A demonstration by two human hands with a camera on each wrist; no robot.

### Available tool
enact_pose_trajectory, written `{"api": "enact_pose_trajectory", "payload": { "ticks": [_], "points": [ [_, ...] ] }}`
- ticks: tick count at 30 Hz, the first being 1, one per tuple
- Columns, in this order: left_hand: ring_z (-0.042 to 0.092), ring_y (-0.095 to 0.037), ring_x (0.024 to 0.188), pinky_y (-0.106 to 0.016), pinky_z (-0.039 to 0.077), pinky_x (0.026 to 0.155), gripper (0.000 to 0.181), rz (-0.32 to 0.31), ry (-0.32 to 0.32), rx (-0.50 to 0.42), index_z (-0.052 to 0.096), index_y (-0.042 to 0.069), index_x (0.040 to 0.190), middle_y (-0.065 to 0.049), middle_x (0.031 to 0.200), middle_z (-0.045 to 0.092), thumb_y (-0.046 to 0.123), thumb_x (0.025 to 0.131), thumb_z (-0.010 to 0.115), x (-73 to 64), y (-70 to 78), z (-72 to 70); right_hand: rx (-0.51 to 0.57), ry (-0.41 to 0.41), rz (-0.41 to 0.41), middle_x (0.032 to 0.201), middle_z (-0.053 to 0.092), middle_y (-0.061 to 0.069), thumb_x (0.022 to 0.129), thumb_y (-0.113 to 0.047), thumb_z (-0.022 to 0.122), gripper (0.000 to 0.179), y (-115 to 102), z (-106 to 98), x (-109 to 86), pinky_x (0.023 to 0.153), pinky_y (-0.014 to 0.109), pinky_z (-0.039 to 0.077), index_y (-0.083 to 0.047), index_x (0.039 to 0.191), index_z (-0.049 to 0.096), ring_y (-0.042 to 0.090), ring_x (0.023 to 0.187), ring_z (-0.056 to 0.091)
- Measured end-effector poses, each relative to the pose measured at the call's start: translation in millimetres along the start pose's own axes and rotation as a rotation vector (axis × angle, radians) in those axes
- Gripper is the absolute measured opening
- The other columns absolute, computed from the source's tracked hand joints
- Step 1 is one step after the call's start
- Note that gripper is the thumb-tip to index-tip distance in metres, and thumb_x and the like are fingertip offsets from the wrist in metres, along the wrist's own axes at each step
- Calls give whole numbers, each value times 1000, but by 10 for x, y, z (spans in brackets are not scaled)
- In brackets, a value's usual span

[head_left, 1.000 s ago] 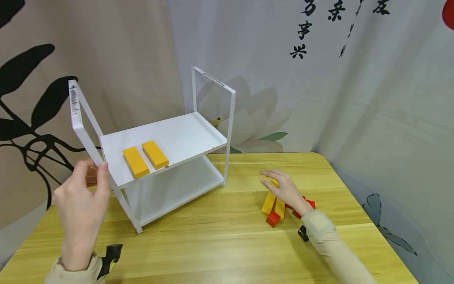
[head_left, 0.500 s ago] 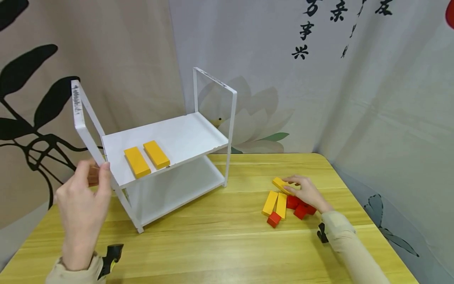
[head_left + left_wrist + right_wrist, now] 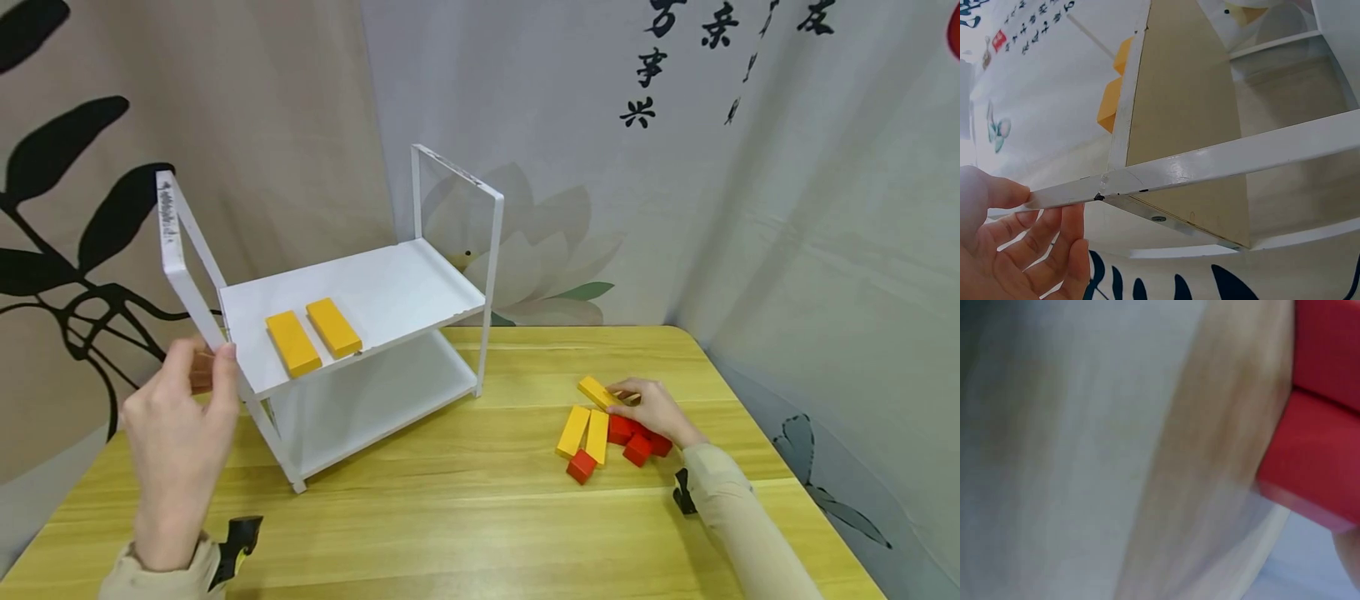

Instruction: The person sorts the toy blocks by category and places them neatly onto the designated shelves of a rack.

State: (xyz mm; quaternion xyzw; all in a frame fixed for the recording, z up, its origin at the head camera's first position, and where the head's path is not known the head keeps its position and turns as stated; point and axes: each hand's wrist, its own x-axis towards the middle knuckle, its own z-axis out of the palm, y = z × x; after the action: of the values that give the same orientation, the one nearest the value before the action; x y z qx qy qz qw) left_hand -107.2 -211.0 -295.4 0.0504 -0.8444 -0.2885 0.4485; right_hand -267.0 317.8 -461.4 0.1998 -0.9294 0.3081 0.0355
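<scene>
My left hand (image 3: 183,425) pinches the near left post of a white two-tier shelf (image 3: 420,275); the left wrist view shows the thumb (image 3: 1007,192) on one side of the metal bar (image 3: 1063,194) and curled fingers on the other. Two yellow blocks (image 3: 293,343) lie side by side on the upper tier. At the right, my right hand (image 3: 656,410) has its thumb and fingers around one end of a yellow block (image 3: 596,391). Just in front of that lie two more yellow blocks (image 3: 573,432) and several red blocks (image 3: 637,448).
The shelf stands on a wooden table (image 3: 450,517), its lower tier (image 3: 382,408) beneath the blocks' tier. One red block (image 3: 581,467) sits at the near end of the yellow pair. A printed curtain (image 3: 570,125) hangs behind the table.
My right hand has drawn back to the right from over the pile and taken hold of the far yellow block. The left hand keeps its grip on the shelf post.
</scene>
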Motion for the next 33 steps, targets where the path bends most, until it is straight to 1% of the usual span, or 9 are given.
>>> {"api": "enact_pose_trajectory", "payload": {
  "ticks": [6, 10, 15, 20, 22, 27, 33],
  "points": [
    [62, -45, 70, -2, 26, 66, 28, 0, 4, 0, 58, -10, 94, -30, 81, 66, 17, 94, 54, -3, -5, 4, -2, -10, 10, 108, 69, 18, 81, -13, 74, 33, 37, 20, 5, 79, 41, 55, 0, 111, 68, 30, 94, 65],
    [63, -46, 71, -3, 26, 66, 28, -7, 1, -3, 58, -10, 95, -31, 82, 66, 18, 94, 54, -2, -2, 4, -14, -21, 5, 112, 67, 19, 83, -10, 71, 31, 57, 21, 14, 79, 41, 55, 0, 111, 68, 33, 99, 65],
    [63, -46, 72, -3, 26, 67, 29, -11, -3, -3, 58, -10, 96, -31, 83, 66, 18, 94, 54, 1, 2, 5, -10, -39, -7, 120, 63, 23, 82, -8, 72, 36, 66, 20, 30, 83, 44, 54, 3, 116, 65, 37, 108, 62],
    [63, -46, 71, -3, 26, 66, 29, -8, -3, 3, 58, -10, 96, -30, 83, 66, 18, 94, 54, 3, -2, 6, -27, -43, -14, 121, 63, 23, 82, -6, 71, 37, 55, 20, 48, 83, 43, 54, 3, 117, 65, 37, 109, 62],
    [63, -45, 71, -3, 26, 66, 29, -10, -4, 5, 58, -10, 96, -30, 83, 66, 19, 94, 55, 3, -1, 7, -38, -29, -15, 120, 63, 23, 82, -6, 71, 36, 50, 22, 54, 83, 43, 54, 2, 116, 65, 36, 107, 63],
    [63, -45, 72, -7, 27, 66, 29, -17, -6, 6, 58, -10, 96, -30, 83, 67, 19, 94, 54, 7, 7, 9, -63, 36, -30, 118, 65, 22, 82, -6, 71, 34, 26, 23, 66, 83, 45, 53, 2, 114, 66, 35, 102, 66],
    [63, -46, 72, -7, 28, 67, 28, -12, -2, 1, 58, -10, 95, -31, 83, 66, 18, 94, 54, 4, 6, 7, -55, 85, -37, 118, 64, 24, 82, -4, 70, 34, -47, -10, 61, 85, 49, 52, 5, 114, 65, 38, 102, 64]
  ]
}}
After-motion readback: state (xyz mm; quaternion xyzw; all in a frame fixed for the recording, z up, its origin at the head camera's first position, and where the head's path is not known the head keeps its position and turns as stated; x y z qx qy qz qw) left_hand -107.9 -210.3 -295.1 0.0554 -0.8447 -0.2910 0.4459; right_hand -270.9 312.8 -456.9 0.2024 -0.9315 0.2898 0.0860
